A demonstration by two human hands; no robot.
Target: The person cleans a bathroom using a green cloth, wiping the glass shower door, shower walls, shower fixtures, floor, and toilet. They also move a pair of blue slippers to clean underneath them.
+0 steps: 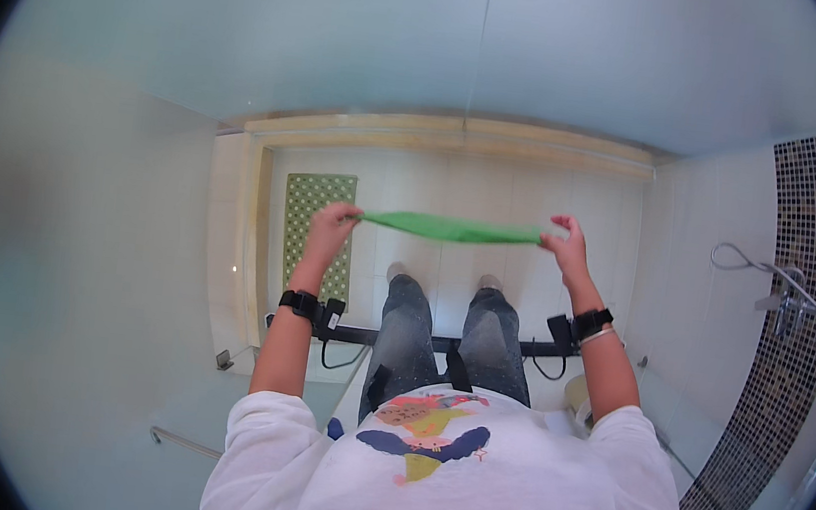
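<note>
A green cloth [452,228] is stretched nearly level between my two hands, above the tiled floor and in front of my feet. My left hand [338,215] pinches its left end between thumb and fingers. At the other end, my right hand [562,244] grips the cloth's corner low down, with its upper fingers raised and bent. The cloth is slightly blurred and looks folded or bunched along its length. Each of my wrists wears a black strap with a small box and cable.
A green dotted mat [319,237] lies on the floor at left, partly behind my left hand. Frosted glass panels [403,35] rise ahead above a beige sill [459,140]. On the right wall are a chrome shower mixer [791,302] and a looped hose [736,256].
</note>
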